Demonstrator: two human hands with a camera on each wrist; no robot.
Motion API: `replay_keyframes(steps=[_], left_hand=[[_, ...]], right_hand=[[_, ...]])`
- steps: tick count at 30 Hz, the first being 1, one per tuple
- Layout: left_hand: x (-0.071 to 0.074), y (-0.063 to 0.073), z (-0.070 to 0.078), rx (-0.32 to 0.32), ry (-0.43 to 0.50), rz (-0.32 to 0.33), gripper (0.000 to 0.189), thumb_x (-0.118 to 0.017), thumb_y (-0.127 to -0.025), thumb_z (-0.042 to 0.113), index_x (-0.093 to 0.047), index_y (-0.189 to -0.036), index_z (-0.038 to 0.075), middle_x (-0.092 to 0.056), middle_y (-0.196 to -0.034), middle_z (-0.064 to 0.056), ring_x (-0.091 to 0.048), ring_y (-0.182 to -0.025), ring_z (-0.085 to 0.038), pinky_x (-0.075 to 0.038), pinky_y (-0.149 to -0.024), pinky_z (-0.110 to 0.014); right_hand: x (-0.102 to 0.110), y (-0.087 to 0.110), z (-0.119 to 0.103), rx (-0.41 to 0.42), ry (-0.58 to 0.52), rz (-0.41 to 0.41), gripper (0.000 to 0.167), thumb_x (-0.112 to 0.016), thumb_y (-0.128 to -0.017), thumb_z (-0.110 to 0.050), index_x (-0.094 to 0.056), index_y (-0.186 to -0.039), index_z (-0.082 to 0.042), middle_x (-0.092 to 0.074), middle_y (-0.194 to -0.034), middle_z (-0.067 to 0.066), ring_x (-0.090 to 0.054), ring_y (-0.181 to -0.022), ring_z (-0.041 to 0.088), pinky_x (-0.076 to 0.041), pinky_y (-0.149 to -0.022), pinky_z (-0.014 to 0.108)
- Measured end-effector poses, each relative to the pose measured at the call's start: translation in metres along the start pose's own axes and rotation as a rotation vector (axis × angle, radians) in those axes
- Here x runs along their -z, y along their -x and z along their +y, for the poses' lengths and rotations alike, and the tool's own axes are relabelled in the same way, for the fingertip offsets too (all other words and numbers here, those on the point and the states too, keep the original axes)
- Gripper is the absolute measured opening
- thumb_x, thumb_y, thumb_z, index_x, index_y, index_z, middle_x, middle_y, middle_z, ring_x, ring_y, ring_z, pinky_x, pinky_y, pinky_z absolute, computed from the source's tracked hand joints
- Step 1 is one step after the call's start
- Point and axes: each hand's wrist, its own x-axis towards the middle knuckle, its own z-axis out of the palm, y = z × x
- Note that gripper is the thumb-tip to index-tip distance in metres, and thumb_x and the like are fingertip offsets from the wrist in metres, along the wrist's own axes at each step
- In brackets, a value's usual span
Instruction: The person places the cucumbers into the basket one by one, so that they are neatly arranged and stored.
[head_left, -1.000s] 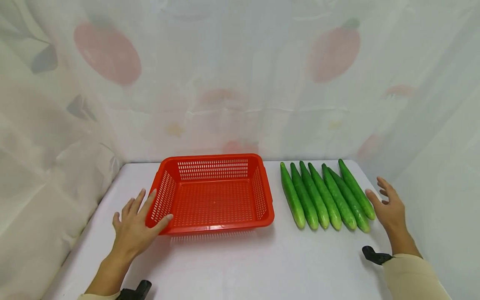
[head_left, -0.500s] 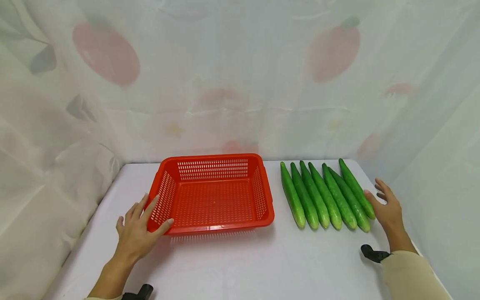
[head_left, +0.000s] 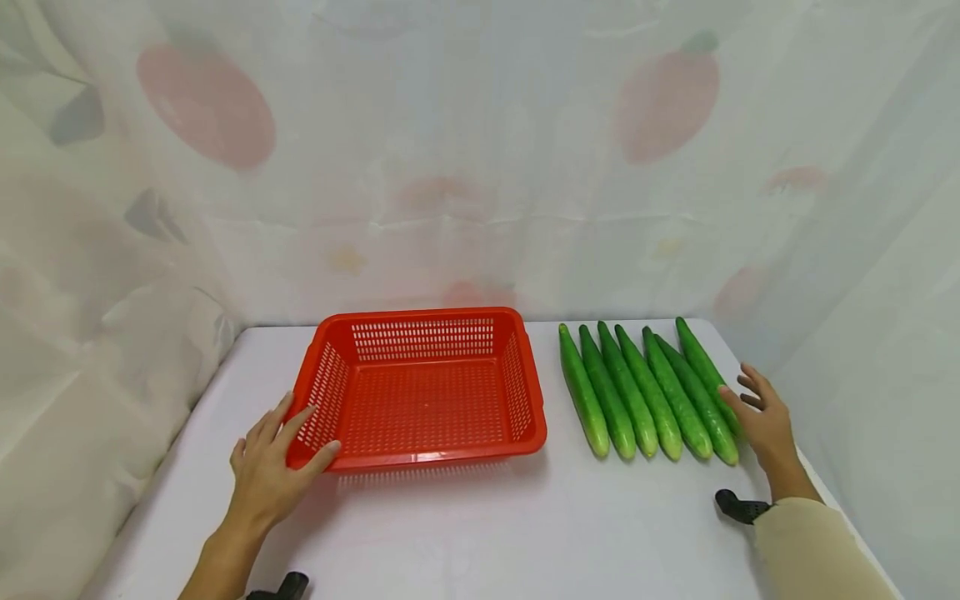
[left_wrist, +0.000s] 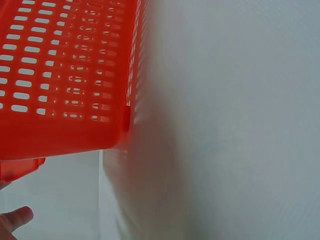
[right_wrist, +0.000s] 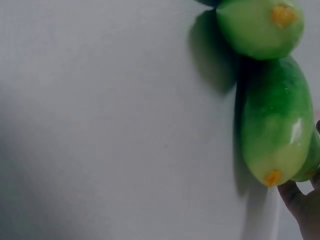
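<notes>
A red perforated plastic basket (head_left: pixel 416 458) stands left of centre in the head view. My left hand (head_left: pixel 266 467) is at its front left corner, fingers spread over the rim and holding nothing. In the left wrist view the basket wall (left_wrist: pixel 60 130) fills the upper left, with a fingertip (left_wrist: pixel 19 216) low at the edge. Several green cucumbers (head_left: pixel 651 392) lie side by side on the right. My right hand (head_left: pixel 768 429) is beside the rightmost one, its thumb overlapping that cucumber, fingers relaxed. The right wrist view shows a cucumber end (right_wrist: pixel 275 135) close to the hand (right_wrist: pixel 306 210).
A white table (head_left: pixel 465 533) carries everything. Pale fruit-print curtain (head_left: pixel 465 167) hangs behind it and on the left, with a plain pale sheet (head_left: pixel 877 350) at the right. A black wrist strap piece (head_left: pixel 738 506) sits by the right sleeve.
My right hand has moved left and slightly down, up to the rightmost cucumber. The left hand has lowered a little at the basket's corner. Basket and cucumbers look unmoved.
</notes>
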Motion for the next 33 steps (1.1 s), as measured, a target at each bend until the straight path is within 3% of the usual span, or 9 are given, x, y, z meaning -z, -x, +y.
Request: replay_keyframes(steps=[4, 7, 11, 17, 28, 33], left_hand=[[-0.002, 0.003, -0.003, -0.002, 0.053, 0.031, 0.062, -0.076, -0.08, 0.039, -0.059, -0.129, 0.006, -0.03, -0.154, -0.008, -0.03, -0.129, -0.044, -0.015, -0.093, -0.071], [-0.003, 0.005, -0.005, 0.004, 0.096, 0.049, 0.061, -0.078, -0.079, 0.034, -0.06, -0.129, 0.005, -0.029, -0.155, -0.002, -0.031, -0.129, -0.042, -0.018, -0.093, -0.07], [-0.005, 0.007, -0.006, 0.024, 0.133, 0.057, 0.061, -0.079, -0.078, 0.032, -0.06, -0.129, 0.005, -0.029, -0.155, 0.002, -0.033, -0.128, -0.041, -0.021, -0.09, -0.069], [-0.005, 0.006, -0.007, 0.051, 0.16, 0.064, 0.062, -0.081, -0.076, 0.029, -0.06, -0.13, 0.007, -0.031, -0.154, 0.002, -0.034, -0.13, -0.039, -0.027, -0.09, -0.067], [-0.008, 0.006, -0.011, 0.054, 0.196, 0.08, 0.063, -0.083, -0.074, 0.023, -0.06, -0.129, 0.005, -0.032, -0.153, 0.0, -0.035, -0.129, -0.037, -0.027, -0.088, -0.062], [-0.011, 0.005, -0.011, 0.059, 0.212, 0.075, 0.063, -0.083, -0.074, 0.023, -0.06, -0.129, 0.005, -0.033, -0.153, -0.002, -0.034, -0.13, -0.037, -0.027, -0.088, -0.061]], right_hand=[[-0.003, 0.0, 0.006, -0.009, 0.014, -0.01, 0.071, -0.058, -0.096, -0.042, -0.023, -0.155, -0.024, -0.03, -0.15, 0.023, -0.036, -0.126, 0.046, -0.041, -0.083, 0.031], [-0.006, -0.001, 0.011, -0.008, 0.034, -0.013, 0.071, -0.056, -0.096, -0.043, -0.024, -0.154, -0.016, -0.032, -0.148, 0.026, -0.036, -0.125, 0.049, -0.041, -0.092, 0.046], [-0.01, -0.002, 0.017, -0.02, 0.06, -0.026, 0.072, -0.054, -0.097, -0.043, -0.024, -0.153, -0.01, -0.033, -0.146, 0.03, -0.034, -0.125, 0.055, -0.032, -0.095, 0.063], [-0.013, -0.005, 0.02, -0.061, 0.1, 0.004, 0.065, -0.052, -0.099, -0.039, -0.03, -0.151, -0.008, -0.037, -0.142, 0.032, -0.036, -0.126, 0.052, -0.033, -0.097, 0.061], [-0.013, -0.005, 0.018, -0.162, 0.179, 0.059, 0.062, -0.052, -0.098, -0.038, -0.039, -0.145, 0.001, -0.044, -0.136, 0.032, -0.036, -0.127, 0.05, -0.03, -0.102, 0.057], [-0.006, -0.002, 0.01, -0.188, 0.143, 0.106, 0.062, -0.054, -0.098, -0.038, -0.041, -0.144, 0.001, -0.044, -0.138, 0.028, -0.033, -0.131, 0.047, -0.027, -0.105, 0.053]])
